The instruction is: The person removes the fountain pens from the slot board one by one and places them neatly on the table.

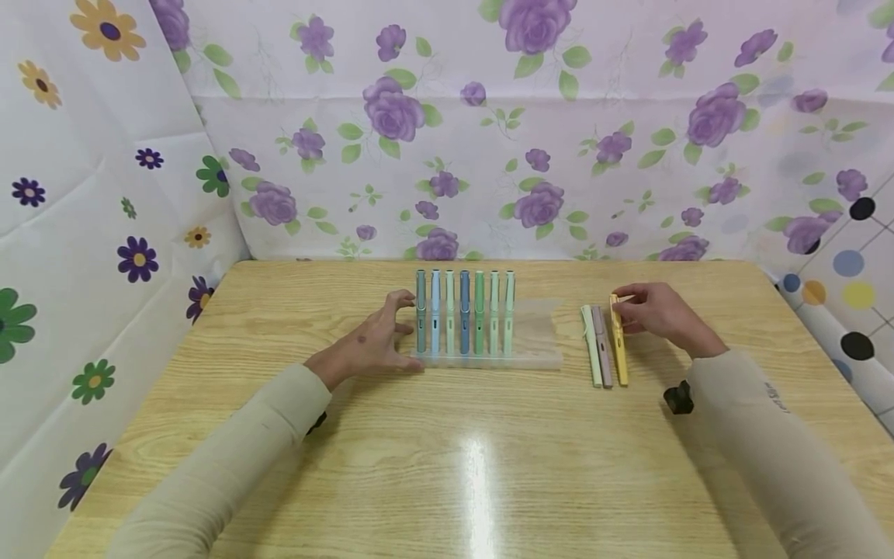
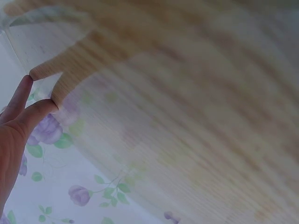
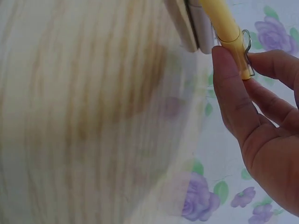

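While the left hand has fingers spread at the left end of the clear rack, the right hand pinches a glossy, metal-clipped yellow pen! It's right of the rack.

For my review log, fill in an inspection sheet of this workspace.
Surface: wood-grain table, with a bright glare streak.
Job's things: clear rack holding seven blue and green pens; pale green pen and mauve pen lie to its right, beside the yellow pen.
Clutter: nothing seen.
Hands: left hand around the rack's left end; right hand pinches the yellow pen's clip end.
Cables: nothing seen.
Surroundings: purple-flowered backdrop, multicoloured-flower sheet left, dotted sheet right.
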Motion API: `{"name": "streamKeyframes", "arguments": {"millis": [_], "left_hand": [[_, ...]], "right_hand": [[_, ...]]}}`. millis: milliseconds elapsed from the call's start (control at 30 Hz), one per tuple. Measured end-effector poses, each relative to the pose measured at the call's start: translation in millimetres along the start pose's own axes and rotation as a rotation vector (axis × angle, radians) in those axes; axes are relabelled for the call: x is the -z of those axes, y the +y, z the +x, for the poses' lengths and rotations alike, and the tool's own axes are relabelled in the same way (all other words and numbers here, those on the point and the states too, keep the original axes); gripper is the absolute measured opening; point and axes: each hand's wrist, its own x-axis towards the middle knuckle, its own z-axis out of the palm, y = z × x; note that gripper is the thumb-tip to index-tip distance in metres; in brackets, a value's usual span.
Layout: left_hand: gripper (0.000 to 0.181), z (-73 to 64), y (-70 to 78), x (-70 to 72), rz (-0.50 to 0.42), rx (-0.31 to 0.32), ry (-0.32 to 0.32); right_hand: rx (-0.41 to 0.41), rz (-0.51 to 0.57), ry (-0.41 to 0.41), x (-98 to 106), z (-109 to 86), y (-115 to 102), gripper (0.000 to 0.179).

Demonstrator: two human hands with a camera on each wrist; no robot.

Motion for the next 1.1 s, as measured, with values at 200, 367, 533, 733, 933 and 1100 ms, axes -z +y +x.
{"name": "streamKeyframes", "arguments": {"millis": [200,367,533,733,933,1100], "left_hand": [[0.104,0.3,-0.1,0.0,0.006,-0.001,0.003],[0.105,0.3,0.7,0.4,0.011,0.000,0.008],[0.104,-0.7,1.7,0.9,0.010,0.001,0.006],[0.104,-1.6,1.2,1.2,0.015,0.001,0.005],[0.103,-0.9,-0.3,0.8,0.015,0.008,0.008],[0.102,-0.6,0.5,0.8,0.008,0.009,0.000]], "right_hand": [[-0.047,-0.128,-0.015,-3,4.0,4,0.054],[-0.060,-0.181,-0.019,-6,6.6,3,0.052],[-0.058,-0.214,-0.007,-8,9.6,2,0.049],[-0.047,-0.202,-0.025,-8,10.2,3,0.051],[-0.064,-0.158,-0.037,-10,12.7,4,0.051],[-0.078,-0.159,-0.043,-12,13.6,2,0.052]]}}
